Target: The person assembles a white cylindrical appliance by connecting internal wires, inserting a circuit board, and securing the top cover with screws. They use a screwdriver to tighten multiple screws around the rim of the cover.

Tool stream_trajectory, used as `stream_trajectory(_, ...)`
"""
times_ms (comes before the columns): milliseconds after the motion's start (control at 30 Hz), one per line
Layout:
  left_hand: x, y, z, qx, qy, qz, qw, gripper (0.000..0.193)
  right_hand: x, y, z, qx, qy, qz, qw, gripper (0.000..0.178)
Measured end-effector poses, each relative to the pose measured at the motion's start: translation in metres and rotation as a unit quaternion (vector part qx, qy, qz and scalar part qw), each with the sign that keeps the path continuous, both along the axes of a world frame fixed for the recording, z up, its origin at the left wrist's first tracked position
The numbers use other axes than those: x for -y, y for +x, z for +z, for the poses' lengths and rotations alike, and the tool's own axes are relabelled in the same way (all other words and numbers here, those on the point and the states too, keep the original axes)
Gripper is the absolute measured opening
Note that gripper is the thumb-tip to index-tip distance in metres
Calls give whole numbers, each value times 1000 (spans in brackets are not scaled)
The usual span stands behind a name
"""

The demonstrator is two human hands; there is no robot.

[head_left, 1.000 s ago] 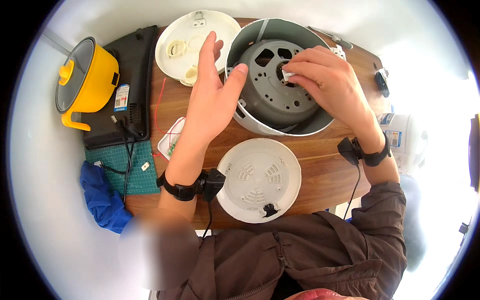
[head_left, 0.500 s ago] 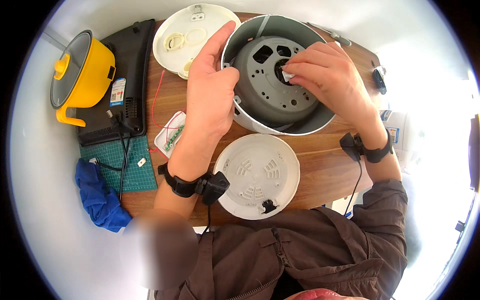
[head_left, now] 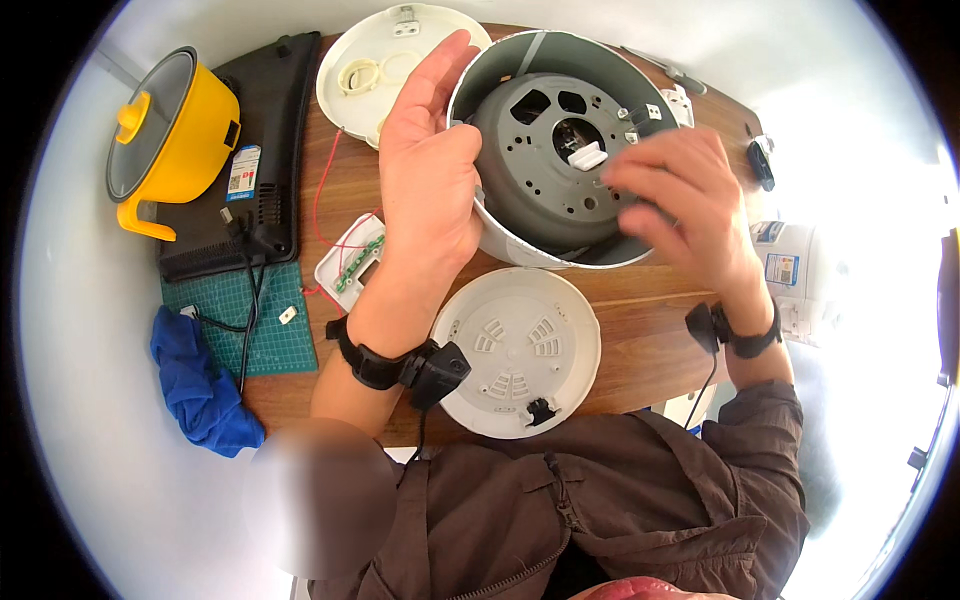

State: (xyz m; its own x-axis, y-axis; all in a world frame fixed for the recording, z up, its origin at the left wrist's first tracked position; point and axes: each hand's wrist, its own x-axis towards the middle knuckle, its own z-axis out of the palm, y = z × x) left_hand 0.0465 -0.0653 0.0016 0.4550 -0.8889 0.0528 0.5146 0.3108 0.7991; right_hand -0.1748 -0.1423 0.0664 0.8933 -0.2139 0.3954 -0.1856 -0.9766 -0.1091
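A round appliance housing (head_left: pixel 520 251), apparently the body of a rice cooker, lies tipped with its open underside up. Inside it sits a grey metal bowl-shaped part (head_left: pixel 525 180) with several holes. My left hand (head_left: pixel 430 175) grips the housing's left side, thumb over the rim and fingers down the outside. At the bowl's central opening rests a small white plastic piece (head_left: pixel 587 156). Just right of that piece, my right hand (head_left: pixel 690 195) hovers with its fingers apart and slightly blurred; nothing shows in it. Nearer to me lies a round white vented base cover (head_left: pixel 512 355).
A white lid (head_left: pixel 425 45) lies behind my left hand. Left of my forearm are a small circuit board (head_left: pixel 360 263) with red wires, a green cutting mat (head_left: pixel 280 345), a blue cloth (head_left: pixel 200 390) and a yellow pot (head_left: pixel 190 140) on a black panel. A screwdriver (head_left: pixel 680 75) lies at back right.
My right hand has let go of the white plastic piece and drawn back to the right, its fingers spreading. The piece stays at the central opening. My left hand keeps its hold.
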Motion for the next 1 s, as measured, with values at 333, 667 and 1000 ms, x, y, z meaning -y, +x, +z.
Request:
stream_trajectory(333, -5, -3, 12, -31, -8, 14, 999, 77, -42, -6, -20, -36, 44, -26, 998, 27)
stream_trajectory(667, -11, -5, 21, -15, -63, 14, 998, 61, -43, -11, 1, -8, 44, -26, 999, 28)
stream_trajectory(1000, -32, 16, 54, -24, -138, 22, 990, 49, -29, -52, 32, 81, 141, -212, 964, 40)
